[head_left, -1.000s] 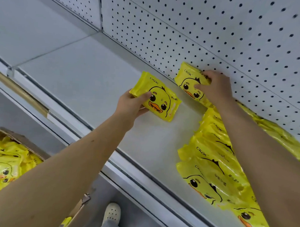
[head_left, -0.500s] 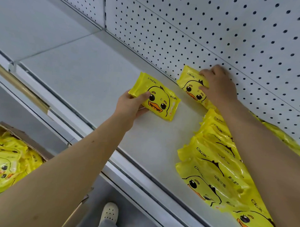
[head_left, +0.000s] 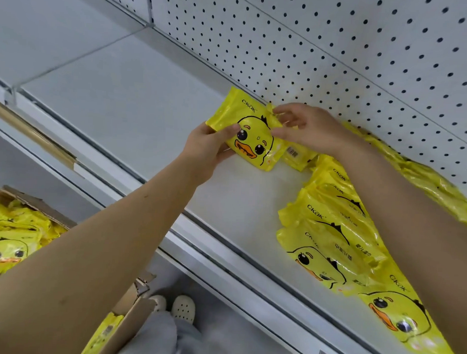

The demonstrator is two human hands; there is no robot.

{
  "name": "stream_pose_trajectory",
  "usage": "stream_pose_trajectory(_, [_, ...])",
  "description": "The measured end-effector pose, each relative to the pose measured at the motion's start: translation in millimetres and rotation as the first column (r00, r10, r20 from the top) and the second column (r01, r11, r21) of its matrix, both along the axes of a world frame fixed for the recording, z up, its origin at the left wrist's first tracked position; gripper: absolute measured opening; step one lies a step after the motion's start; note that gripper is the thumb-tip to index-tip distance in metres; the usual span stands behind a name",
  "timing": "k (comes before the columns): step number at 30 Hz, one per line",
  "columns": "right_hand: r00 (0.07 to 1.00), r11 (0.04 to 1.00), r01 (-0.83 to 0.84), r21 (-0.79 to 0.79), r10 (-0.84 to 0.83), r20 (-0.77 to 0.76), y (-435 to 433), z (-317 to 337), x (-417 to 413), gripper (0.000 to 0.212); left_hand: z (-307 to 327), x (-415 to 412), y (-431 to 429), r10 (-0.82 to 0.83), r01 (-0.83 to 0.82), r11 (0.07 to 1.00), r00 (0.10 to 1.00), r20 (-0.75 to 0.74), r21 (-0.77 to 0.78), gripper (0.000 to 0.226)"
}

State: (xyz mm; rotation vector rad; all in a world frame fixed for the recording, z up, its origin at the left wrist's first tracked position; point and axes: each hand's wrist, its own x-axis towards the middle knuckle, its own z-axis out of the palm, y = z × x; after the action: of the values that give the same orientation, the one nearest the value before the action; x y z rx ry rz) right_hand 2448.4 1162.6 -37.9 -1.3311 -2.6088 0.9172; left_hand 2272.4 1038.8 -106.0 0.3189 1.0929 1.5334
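Note:
A yellow duck-face packet (head_left: 251, 129) is held over the white shelf (head_left: 139, 99), close to the pegboard back wall. My left hand (head_left: 205, 149) grips its near left end, thumb on the duck's face. My right hand (head_left: 305, 129) pinches its far right edge with curled fingers. Another yellow packet (head_left: 298, 156) lies on the shelf right under my right hand, mostly hidden. A row of overlapping duck packets (head_left: 339, 233) runs along the shelf on the right, partly covered by my right forearm.
The white pegboard wall (head_left: 337, 48) rises behind the shelf. A cardboard box (head_left: 19, 222) full of the same yellow packets stands low on the left, below the shelf edge. My feet in white shoes (head_left: 175, 306) stand on the floor beneath.
My left hand carried its packet right and toward the back wall. My right hand left the packet it pressed against the wall and now pinches the packet my left hand holds.

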Motion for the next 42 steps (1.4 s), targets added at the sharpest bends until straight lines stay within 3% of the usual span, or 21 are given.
stream_pose_trajectory(3, [0.994, 1.0, 0.016, 0.001, -0.016, 0.108, -4, -9, 5, 0.062, 5, 5, 1, -0.011, 0.011, 0.999, 1.0, -0.007, -0.035, 0.034])
stream_pose_trajectory(7, [0.995, 0.995, 0.099, 0.019, -0.1, 0.017, -6, -12, 7, 0.052, 9, 5, 2, -0.062, 0.06, 0.996, 0.998, -0.024, -0.064, 0.039])
stream_pose_trajectory(9, [0.994, 0.992, 0.113, 0.048, -0.113, -0.002, -8, -11, 7, 0.048, 11, 1, 2, -0.064, 0.051, 0.992, 0.991, -0.115, -0.113, 0.04])
stream_pose_trajectory(12, [0.993, 0.987, 0.114, 0.109, -0.111, -0.033, -17, -12, 7, 0.044, 13, -8, 2, -0.04, -0.007, 0.992, 0.932, -0.361, -0.128, 0.06])
stream_pose_trajectory(13, [0.993, 0.986, 0.111, 0.126, -0.105, -0.054, -20, -14, 5, 0.043, 12, -12, 2, -0.04, -0.017, 0.994, 0.867, -0.496, -0.11, 0.068])
stream_pose_trajectory(14, [0.993, 0.983, 0.104, 0.151, -0.094, -0.073, -25, -16, 4, 0.042, 11, -16, 2, -0.054, -0.011, 0.996, 0.738, -0.672, -0.092, 0.076])
stream_pose_trajectory(16, [0.993, 0.977, 0.086, 0.196, -0.068, -0.093, -34, -18, -1, 0.04, 10, -23, 7, -0.139, 0.086, 0.989, 0.311, -0.94, -0.118, 0.087])
stream_pose_trajectory(17, [0.994, 0.978, 0.072, 0.193, -0.054, -0.097, -37, -17, -3, 0.038, 12, -24, 9, -0.17, 0.148, 0.977, 0.122, -0.978, -0.152, 0.087])
stream_pose_trajectory(18, [0.995, 0.983, 0.054, 0.173, -0.037, -0.098, -39, -16, -3, 0.036, 14, -23, 12, -0.186, 0.199, 0.963, 0.002, -0.983, -0.182, 0.084])
stream_pose_trajectory(22, [0.978, 0.996, 0.084, -0.041, -0.09, -0.186, -38, -5, 5, 0.016, 22, -30, 13, -0.132, 0.239, 0.955, -0.187, -0.973, -0.176, 0.05])
stream_pose_trajectory(25, [0.974, 0.983, 0.183, 0.015, -0.179, -0.137, -27, -3, 10, 0.02, 25, -48, 7, -0.11, 0.221, 0.962, -0.229, -0.967, -0.162, 0.044])
stream_pose_trajectory(29, [0.957, 0.984, 0.098, 0.151, -0.135, 0.256, -19, -20, -1, 0.046, 30, -67, -1, -0.14, 0.183, 0.965, -0.241, -0.96, -0.187, 0.041])
stream_pose_trajectory(31, [0.926, 0.971, 0.072, 0.229, -0.151, 0.347, -21, -29, -8, 0.051, 32, -73, -4, -0.144, 0.18, 0.965, -0.239, -0.96, -0.19, 0.04])
stream_pose_trajectory(38, [0.911, 0.915, 0.072, 0.398, -0.222, 0.347, -21, -34, -15, 0.025, 37, -78, -10, -0.166, 0.192, 0.955, -0.288, -0.943, -0.227, 0.036])
stream_pose_trajectory(42, [0.934, 0.906, 0.213, 0.366, -0.298, 0.196, -17, -16, -13, 0.014, 40, -75, -6, -0.177, 0.203, 0.95, -0.277, -0.945, -0.238, 0.035])
